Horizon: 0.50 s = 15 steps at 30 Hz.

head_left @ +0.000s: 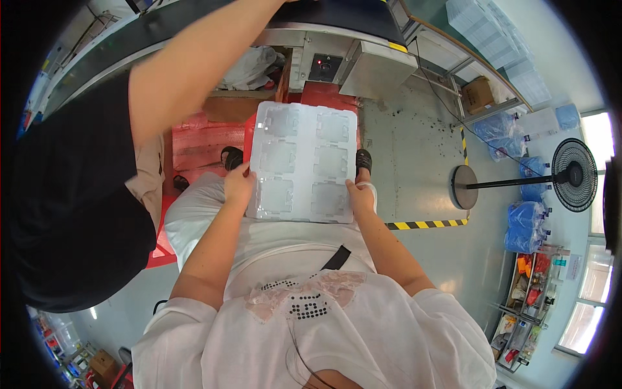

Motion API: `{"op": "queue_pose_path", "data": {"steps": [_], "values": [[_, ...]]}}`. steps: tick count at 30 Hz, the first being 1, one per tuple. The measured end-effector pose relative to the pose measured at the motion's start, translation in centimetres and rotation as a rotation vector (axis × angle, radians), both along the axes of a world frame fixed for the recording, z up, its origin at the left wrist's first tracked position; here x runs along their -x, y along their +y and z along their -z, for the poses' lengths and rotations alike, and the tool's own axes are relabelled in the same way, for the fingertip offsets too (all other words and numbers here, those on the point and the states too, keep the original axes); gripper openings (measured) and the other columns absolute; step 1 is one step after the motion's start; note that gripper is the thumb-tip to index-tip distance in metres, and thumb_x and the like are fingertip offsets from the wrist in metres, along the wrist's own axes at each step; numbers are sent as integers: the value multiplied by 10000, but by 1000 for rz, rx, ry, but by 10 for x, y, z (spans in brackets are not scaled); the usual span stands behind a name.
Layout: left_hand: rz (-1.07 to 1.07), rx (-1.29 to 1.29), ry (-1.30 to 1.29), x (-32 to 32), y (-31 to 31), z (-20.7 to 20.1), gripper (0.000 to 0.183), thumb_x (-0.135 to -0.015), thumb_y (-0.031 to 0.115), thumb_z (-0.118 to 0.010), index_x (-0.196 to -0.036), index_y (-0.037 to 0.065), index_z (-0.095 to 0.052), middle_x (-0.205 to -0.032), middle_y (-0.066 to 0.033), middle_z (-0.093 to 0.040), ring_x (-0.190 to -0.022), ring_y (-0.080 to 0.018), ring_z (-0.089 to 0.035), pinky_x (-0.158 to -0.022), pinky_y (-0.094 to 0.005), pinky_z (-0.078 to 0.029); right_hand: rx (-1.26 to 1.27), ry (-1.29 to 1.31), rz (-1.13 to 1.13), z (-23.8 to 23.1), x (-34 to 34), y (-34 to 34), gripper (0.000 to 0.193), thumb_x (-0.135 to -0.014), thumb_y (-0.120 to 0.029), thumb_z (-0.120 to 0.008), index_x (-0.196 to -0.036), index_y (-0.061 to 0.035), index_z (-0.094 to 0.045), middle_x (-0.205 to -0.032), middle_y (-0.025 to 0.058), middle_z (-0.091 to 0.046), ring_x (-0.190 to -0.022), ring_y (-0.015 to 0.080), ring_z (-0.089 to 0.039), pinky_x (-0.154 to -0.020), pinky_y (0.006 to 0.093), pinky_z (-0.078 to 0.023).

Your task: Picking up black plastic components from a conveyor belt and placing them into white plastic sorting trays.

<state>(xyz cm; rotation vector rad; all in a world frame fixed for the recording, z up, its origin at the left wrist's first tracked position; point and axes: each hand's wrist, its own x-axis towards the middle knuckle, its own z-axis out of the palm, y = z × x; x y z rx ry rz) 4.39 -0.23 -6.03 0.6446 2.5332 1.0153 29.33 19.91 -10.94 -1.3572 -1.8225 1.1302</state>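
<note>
A translucent white plastic tray (304, 162) with several square recesses rests over my lap. My left hand (239, 186) grips its left edge, and my right hand (360, 196) has hold of the right edge near the lower corner. No parts can be made out in the recesses. Both hands are closed on the rim, the thumbs on top and the other fingers mostly hidden beneath.
At my left, a person in a black shirt reaches an arm (194, 65) toward the dark conveyor belt (343, 18). A metal box (377, 70) juts out below the belt. A standing fan (574, 174), water jugs (526, 225) and a shelf rack (526, 305) are at the right.
</note>
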Motion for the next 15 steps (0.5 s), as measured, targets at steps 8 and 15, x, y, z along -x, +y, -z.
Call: {"op": "queue_pose_path", "data": {"steps": [8, 15], "values": [[-84, -2, -146, -8, -18, 5, 325, -738, 227, -658, -985, 18, -636, -954, -163, -652, -879, -272, -630, -790, -366, -480, -91, -758, -211, -68, 17, -11, 362, -834, -297, -583, -904, 55, -626, -1082, 178, -600, -897, 345, -588, -799, 415, -446], [-118, -64, -78, -4, -31, 33, 251, -789, 170, -631, -960, -12, -616, -909, -133, -644, -832, -201, -607, -772, -318, -464, -27, -615, -473, -137, 47, 57, 354, -840, -280, -547, -1038, 6, -606, -1024, 180, -632, -896, 325, -613, -780, 415, -470]]}}
